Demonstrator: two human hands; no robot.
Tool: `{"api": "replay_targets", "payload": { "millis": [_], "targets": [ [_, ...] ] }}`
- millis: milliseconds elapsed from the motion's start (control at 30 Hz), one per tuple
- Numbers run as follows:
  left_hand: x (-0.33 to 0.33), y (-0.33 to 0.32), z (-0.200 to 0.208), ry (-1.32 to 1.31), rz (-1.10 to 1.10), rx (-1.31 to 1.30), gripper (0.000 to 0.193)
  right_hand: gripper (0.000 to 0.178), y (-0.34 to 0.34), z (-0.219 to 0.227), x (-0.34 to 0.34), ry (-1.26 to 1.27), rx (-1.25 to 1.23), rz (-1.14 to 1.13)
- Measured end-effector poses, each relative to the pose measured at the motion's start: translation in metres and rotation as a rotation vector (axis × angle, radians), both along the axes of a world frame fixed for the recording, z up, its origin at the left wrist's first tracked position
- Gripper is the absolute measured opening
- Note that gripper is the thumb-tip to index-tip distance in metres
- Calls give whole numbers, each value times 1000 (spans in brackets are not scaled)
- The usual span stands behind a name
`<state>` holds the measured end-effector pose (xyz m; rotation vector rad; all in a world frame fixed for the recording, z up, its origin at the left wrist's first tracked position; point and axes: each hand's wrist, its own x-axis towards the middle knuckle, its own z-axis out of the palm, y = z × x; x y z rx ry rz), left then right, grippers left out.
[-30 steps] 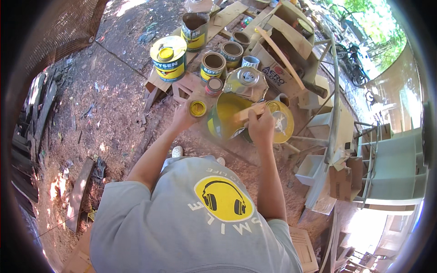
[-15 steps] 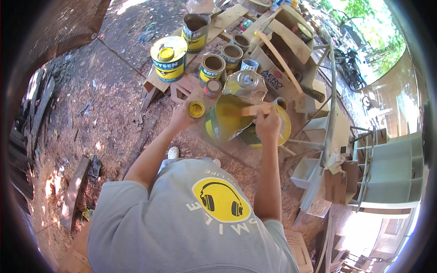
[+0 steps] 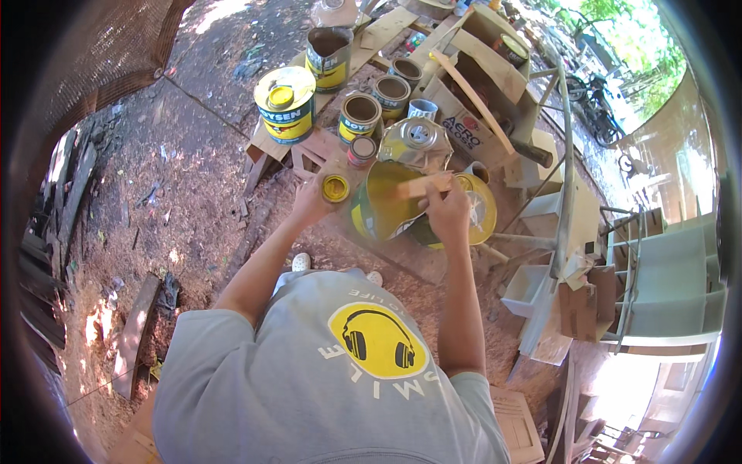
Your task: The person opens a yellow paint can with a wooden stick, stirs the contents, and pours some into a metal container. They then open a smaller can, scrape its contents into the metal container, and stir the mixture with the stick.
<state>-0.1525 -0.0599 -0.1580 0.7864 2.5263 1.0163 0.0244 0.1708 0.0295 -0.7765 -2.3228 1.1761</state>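
Note:
My left hand [image 3: 311, 201] is closed around a small can with yellow paint [image 3: 335, 189] in it, its open top facing up. In my right hand [image 3: 450, 210], a flat wooden stick [image 3: 416, 187] is pinched between the fingers. Its far end reaches over the mouth of a large open can [image 3: 376, 210], whose inside looks yellow-green. Motion blurs the stick's tip, so I cannot tell if it touches the contents. A cut clear plastic container [image 3: 417, 145] sits just beyond the large can, and a round yellow-rimmed can top [image 3: 485, 210] shows beside my right hand.
A large yellow-and-blue paint can [image 3: 286, 124] stands on boards at the far left, near a tall used can [image 3: 331, 58]. Several smaller open cans [image 3: 360, 114] stand closer. Cardboard boxes [image 3: 464, 127] and a wooden frame are on the right; a loose plank [image 3: 139, 332] lies left.
My right hand and the wooden stick have shifted slightly left over the large can. My left hand still holds the small can, nearly in the same place.

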Motion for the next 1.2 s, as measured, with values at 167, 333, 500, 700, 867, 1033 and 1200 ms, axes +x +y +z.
{"api": "replay_targets", "payload": {
  "millis": [167,333,500,700,867,1033,1200],
  "targets": [
    [-25,-17,10,333,-4,102,81,25,15,-2,11,-121,277,-72],
    [-117,-27,61,647,189,61,66,27,-2,3,5,-11,90,-26],
    [-193,-20,107,622,348,-201,72,29,2,12,10,-119,156,-50],
    [-231,5,117,433,266,-515,92,24,1,10,3,-41,268,-111],
    [-234,19,128,355,272,-522,80,26,5,-6,18,-49,73,-63],
    [-231,16,137,340,273,-460,81,32,-3,16,8,-51,96,-121],
    [-173,19,129,-31,-19,40,76,28,-11,10,9,-20,21,-59]
  ]
}}
